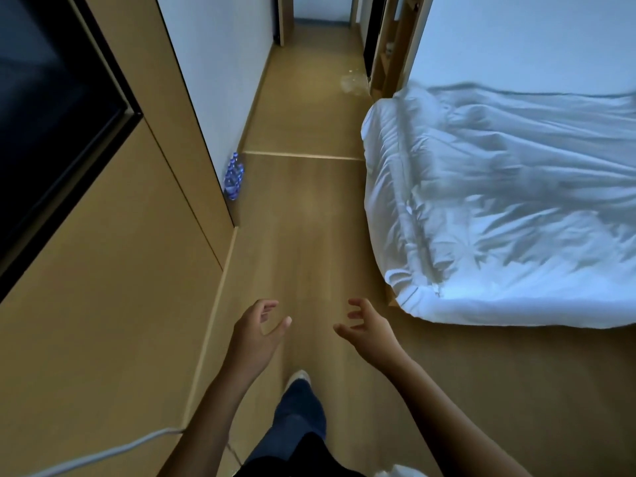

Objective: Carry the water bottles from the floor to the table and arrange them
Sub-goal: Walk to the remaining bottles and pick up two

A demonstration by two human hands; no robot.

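Stage: the person is walking along the floor (303, 235) between a wooden wall panel (113, 304) and a bed (509, 208), one foot (298, 378) stepping forward, both arms reaching out ahead.

Left hand: the left hand (256, 333) is hanging in the air in front of the body, its fingers (268, 306) loosely curled and spread apart, holding nothing.

Right hand: the right hand (366, 327) is mirroring it, fingers (356, 306) apart and half bent, also holding nothing.

Bottles: the water bottles (234, 175) are standing as a small blue cluster on the floor, tucked against the corner where the wooden panel is meeting the white wall (220, 80). They are well ahead of the hands and to the left; how many there are is too small to tell.

Counter: no counter is showing in this view, so nothing can be said of what is already arranged on it.

Progress: as far as the picture shows, at least this cluster is waiting to be carried. Judging from the empty hands and the heading, the person seems to be going for a pickup.

Left to do: reaching the corner, bending down, gripping the bottles, carrying them to the counter and setting them in order.

Other: a dark screen (51, 115) is sitting in the panel at left, and a pale cable (113, 452) is trailing low along it.
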